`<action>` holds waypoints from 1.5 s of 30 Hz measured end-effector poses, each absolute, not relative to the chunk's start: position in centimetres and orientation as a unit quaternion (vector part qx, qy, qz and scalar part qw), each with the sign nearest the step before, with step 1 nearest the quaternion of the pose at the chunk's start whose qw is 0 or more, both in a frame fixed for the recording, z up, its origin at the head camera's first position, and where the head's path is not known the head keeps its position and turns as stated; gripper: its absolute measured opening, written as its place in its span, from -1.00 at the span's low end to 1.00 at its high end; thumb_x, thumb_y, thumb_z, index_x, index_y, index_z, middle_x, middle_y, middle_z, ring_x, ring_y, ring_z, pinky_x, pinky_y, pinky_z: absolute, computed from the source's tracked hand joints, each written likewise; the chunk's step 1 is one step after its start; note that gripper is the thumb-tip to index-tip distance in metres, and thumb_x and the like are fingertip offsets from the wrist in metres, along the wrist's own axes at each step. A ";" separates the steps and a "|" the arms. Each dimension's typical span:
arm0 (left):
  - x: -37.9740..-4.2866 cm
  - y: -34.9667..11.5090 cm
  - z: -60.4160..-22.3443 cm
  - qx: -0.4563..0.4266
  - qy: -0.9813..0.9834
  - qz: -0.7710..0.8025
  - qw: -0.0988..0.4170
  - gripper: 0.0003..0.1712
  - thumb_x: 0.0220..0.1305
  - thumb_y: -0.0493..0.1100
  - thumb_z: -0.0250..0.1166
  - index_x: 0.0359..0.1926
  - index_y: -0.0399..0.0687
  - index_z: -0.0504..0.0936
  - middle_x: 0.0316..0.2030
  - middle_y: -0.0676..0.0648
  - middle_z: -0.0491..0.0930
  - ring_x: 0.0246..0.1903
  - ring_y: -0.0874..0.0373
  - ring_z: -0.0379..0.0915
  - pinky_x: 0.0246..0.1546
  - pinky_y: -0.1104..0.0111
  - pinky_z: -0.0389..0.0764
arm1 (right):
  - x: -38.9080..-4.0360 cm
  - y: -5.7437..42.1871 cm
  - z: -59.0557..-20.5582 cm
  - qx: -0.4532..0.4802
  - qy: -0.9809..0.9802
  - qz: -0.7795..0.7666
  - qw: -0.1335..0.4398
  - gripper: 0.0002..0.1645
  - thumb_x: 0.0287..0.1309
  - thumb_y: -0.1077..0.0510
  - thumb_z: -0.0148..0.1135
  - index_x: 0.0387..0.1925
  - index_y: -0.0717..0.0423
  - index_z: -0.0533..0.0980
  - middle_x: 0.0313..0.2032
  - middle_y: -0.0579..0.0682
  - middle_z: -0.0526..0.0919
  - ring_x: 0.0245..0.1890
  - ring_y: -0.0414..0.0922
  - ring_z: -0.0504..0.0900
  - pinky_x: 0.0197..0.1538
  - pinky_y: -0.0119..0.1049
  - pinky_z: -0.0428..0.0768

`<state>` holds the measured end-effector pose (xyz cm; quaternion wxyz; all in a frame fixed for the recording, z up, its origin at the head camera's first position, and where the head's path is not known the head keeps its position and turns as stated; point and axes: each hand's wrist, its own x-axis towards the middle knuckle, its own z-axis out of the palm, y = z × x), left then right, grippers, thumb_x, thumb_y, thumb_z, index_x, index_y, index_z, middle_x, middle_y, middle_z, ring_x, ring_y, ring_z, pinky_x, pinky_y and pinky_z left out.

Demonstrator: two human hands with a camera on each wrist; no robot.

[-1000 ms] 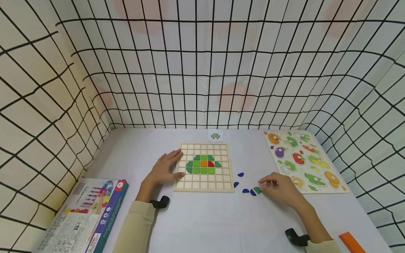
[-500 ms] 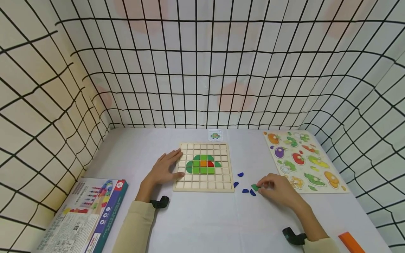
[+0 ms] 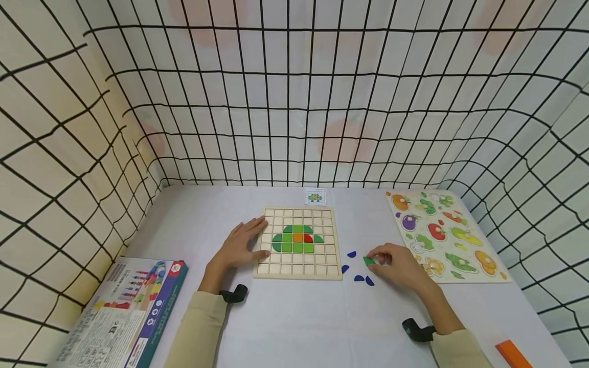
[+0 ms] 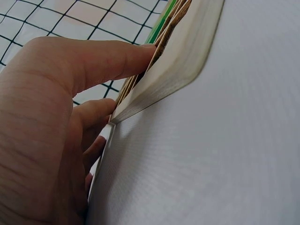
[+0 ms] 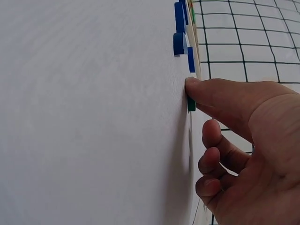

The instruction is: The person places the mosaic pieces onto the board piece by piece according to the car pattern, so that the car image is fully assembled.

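Green piece (image 3: 368, 260) pinched in right hand (image 3: 400, 265), shifted toward worktop's (image 3: 294, 327) far edge, away from blue half-disc (image 3: 370, 280); lifted or slid, hard to tell. Looks selected, still off board's (image 3: 298, 269) right edge. Left hand (image 3: 236, 248), fingers spread, rests on board's left edge, gripping nothing.

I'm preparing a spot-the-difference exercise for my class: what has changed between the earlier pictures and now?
The right hand has pinched the loose green piece and moved it away from the person, clear of the blue piece it lay beside. The left hand stays at the left edge of the board; the pieces on the board look unchanged.
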<state>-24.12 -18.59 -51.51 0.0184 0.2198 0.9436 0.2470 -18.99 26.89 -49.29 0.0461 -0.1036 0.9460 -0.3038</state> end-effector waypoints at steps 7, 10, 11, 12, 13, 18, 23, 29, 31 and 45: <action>-24.0 -18.4 -51.3 0.222 0.942 0.253 0.020 0.03 0.22 0.27 0.30 0.59 -0.07 0.21 0.61 -0.10 0.13 0.60 -0.14 0.00 0.60 -0.16 -0.06 | -19.8 26.5 -49.6 -0.104 0.945 -0.308 0.035 -0.80 0.35 0.02 0.34 -0.08 -0.03 0.73 -0.36 -0.11 0.58 -0.30 -0.12 0.45 -0.27 -0.34 0.40; -24.1 -18.4 -51.3 0.223 0.941 0.255 0.019 0.03 0.22 0.26 0.30 0.58 -0.08 0.22 0.61 -0.11 0.14 0.60 -0.15 0.00 0.59 -0.17 -0.05 | -20.3 26.4 -50.0 -0.098 0.945 -0.309 0.033 -0.79 0.38 0.02 0.31 -0.09 0.00 0.73 -0.34 -0.10 0.61 -0.29 -0.12 0.46 -0.26 -0.35 0.43; -24.1 -18.3 -51.3 0.223 0.941 0.254 0.019 0.03 0.22 0.27 0.30 0.59 -0.07 0.22 0.61 -0.11 0.13 0.60 -0.14 0.00 0.60 -0.16 -0.05 | -20.5 26.4 -50.1 -0.096 0.945 -0.311 0.033 -0.80 0.38 0.03 0.31 -0.10 0.00 0.72 -0.34 -0.10 0.61 -0.29 -0.12 0.46 -0.26 -0.35 0.43; -24.1 -18.4 -51.4 0.225 0.941 0.254 0.019 0.03 0.22 0.27 0.30 0.59 -0.07 0.21 0.61 -0.11 0.13 0.60 -0.14 0.00 0.60 -0.16 -0.05 | -20.6 26.4 -50.2 -0.093 0.945 -0.313 0.034 -0.80 0.37 0.03 0.32 -0.10 0.00 0.72 -0.34 -0.09 0.60 -0.29 -0.12 0.46 -0.26 -0.35 0.43; -24.1 -18.4 -51.4 0.225 0.941 0.253 0.019 0.03 0.22 0.27 0.30 0.59 -0.07 0.21 0.61 -0.10 0.13 0.60 -0.14 -0.01 0.60 -0.16 -0.05 | -20.7 26.3 -50.3 -0.090 0.944 -0.315 0.033 -0.81 0.36 0.03 0.33 -0.11 0.00 0.72 -0.35 -0.09 0.59 -0.30 -0.11 0.46 -0.27 -0.36 0.42; -24.1 -18.4 -51.5 0.226 0.940 0.254 0.017 0.04 0.22 0.26 0.32 0.59 -0.07 0.20 0.61 -0.11 0.12 0.60 -0.14 -0.01 0.60 -0.16 -0.05 | -20.8 26.1 -50.2 -0.081 0.943 -0.322 0.038 -0.76 0.25 0.01 0.43 -0.10 0.02 0.72 -0.40 -0.07 0.53 -0.34 -0.11 0.43 -0.31 -0.35 0.38; -24.0 -18.3 -51.3 0.221 0.941 0.256 0.021 0.04 0.22 0.27 0.31 0.59 -0.07 0.20 0.61 -0.10 0.12 0.61 -0.13 -0.02 0.60 -0.15 -0.07 | -20.8 25.8 -50.1 -0.085 0.943 -0.318 0.049 -0.68 0.15 0.00 0.51 -0.07 0.00 0.71 -0.39 -0.08 0.52 -0.33 -0.11 0.42 -0.30 -0.32 0.35; -24.1 -18.3 -51.4 0.219 0.943 0.250 0.024 0.04 0.22 0.27 0.30 0.60 -0.06 0.18 0.62 -0.09 0.10 0.61 -0.12 -0.03 0.61 -0.13 -0.07 | -20.9 25.6 -50.1 -0.089 0.944 -0.313 0.046 -0.73 0.19 0.05 0.49 -0.08 -0.02 0.73 -0.39 -0.09 0.52 -0.32 -0.11 0.42 -0.29 -0.32 0.35; -24.1 -18.4 -51.4 0.220 0.943 0.249 0.023 0.04 0.22 0.27 0.30 0.60 -0.06 0.18 0.62 -0.09 0.10 0.61 -0.12 -0.03 0.61 -0.13 -0.07 | -20.9 25.6 -50.1 -0.092 0.945 -0.312 0.042 -0.74 0.20 0.08 0.47 -0.07 0.00 0.74 -0.40 -0.09 0.53 -0.32 -0.11 0.42 -0.30 -0.34 0.35; -24.1 -18.6 -51.4 0.223 0.942 0.250 0.019 0.04 0.23 0.26 0.31 0.60 -0.06 0.19 0.62 -0.10 0.11 0.61 -0.13 -0.02 0.61 -0.13 -0.07 | -21.2 24.2 -49.6 -0.114 0.938 -0.328 0.017 -0.73 0.22 0.12 0.45 -0.03 -0.03 0.74 -0.38 -0.12 0.54 -0.27 -0.11 0.44 -0.25 -0.31 0.37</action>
